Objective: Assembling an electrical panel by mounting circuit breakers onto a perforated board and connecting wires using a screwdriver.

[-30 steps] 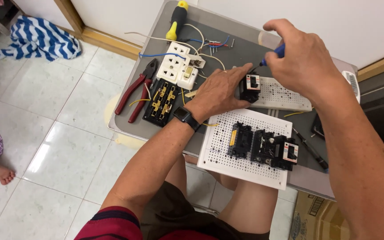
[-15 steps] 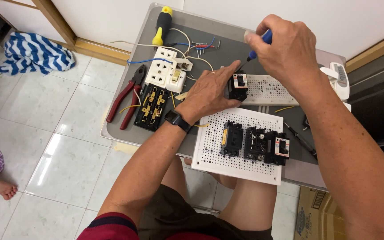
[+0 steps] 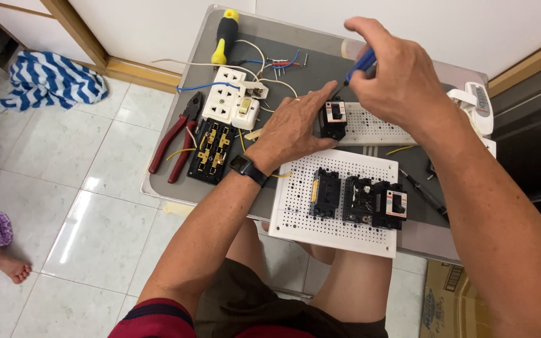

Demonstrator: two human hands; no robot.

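Observation:
My left hand [image 3: 298, 125] presses down on a small black breaker [image 3: 332, 119] that sits on a white perforated strip [image 3: 377, 128], steadying it from its left side. Just above it, my right hand [image 3: 399, 78] grips a blue-handled screwdriver [image 3: 361, 64] whose tip points down at the top of the breaker. A black watch [image 3: 249, 169] is on my left wrist. Nearer to me lies a white perforated board [image 3: 295, 197] carrying three black breaker modules [image 3: 358, 200].
The small grey table [image 3: 164, 188] also holds red-handled pliers [image 3: 173, 144], a white socket plate [image 3: 230, 103], a black socket back [image 3: 211, 150], loose wires, a yellow-and-black screwdriver [image 3: 225, 34] and another black tool [image 3: 424, 191]. A striped cloth [image 3: 48, 78] and another person's foot [image 3: 7, 266] are on the tiled floor.
The view has shifted slightly. Both hands remain at the small breaker; my right hand has turned a little on the blue screwdriver.

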